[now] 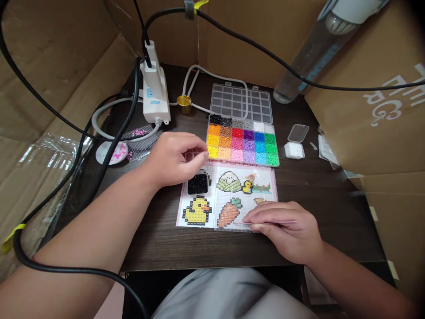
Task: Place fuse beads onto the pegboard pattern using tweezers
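My left hand [177,159] has thumb and forefinger pinched on the clear lid [193,155] of a small box of black beads [198,183]. That box sits on a pattern sheet [178,220] with a yellow duck chart below it. My right hand [292,228] grips thin pink tweezers [277,222], their tips pointing left over the carrot picture. A clear pegboard [245,212] covers the sheet's right part. On it stands a small yellow bead duck [247,186], near the chart's upper right pictures.
Behind the sheet lies a sorted bead case [243,141] with its lid folded back. A box of white beads [294,150] is at right. To the left are a dish of pink beads [112,153], a power strip [155,95] and black cables [114,141]. Cardboard walls enclose the table.
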The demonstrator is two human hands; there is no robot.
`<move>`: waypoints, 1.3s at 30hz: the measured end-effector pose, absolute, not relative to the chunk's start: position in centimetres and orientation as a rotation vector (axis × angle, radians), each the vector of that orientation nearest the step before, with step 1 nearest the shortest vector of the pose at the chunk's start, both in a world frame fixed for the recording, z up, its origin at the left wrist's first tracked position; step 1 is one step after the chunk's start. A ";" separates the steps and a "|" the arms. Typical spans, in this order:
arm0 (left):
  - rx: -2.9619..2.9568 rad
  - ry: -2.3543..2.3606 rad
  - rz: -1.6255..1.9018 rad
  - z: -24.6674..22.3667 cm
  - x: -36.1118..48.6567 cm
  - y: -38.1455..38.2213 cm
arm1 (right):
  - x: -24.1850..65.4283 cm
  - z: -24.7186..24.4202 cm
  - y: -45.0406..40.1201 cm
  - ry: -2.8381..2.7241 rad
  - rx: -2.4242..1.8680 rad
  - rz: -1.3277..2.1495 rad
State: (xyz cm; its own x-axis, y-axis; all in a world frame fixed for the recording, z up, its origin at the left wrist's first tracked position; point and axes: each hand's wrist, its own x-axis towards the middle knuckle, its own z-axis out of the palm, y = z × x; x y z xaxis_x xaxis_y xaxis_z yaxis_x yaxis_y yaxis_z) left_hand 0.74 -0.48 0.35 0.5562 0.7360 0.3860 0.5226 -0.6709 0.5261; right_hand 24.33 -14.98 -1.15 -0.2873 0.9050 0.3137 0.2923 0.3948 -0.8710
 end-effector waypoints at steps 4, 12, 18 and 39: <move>2.435 1.047 0.824 0.4 0.8 -0.5 | 24.8 -0.6 -14.9 -1.748 -1.084 0.906; 2.453 1.005 0.855 0.4 0.7 -0.4 | 27.0 -1.1 -12.4 -1.311 -1.304 0.783; 2.471 0.985 0.860 0.4 0.7 -0.3 | 26.5 -1.5 -12.2 -1.338 -1.428 0.876; 2.511 0.989 0.876 0.3 0.5 -0.3 | 26.6 -2.0 -12.5 -1.283 -1.462 0.880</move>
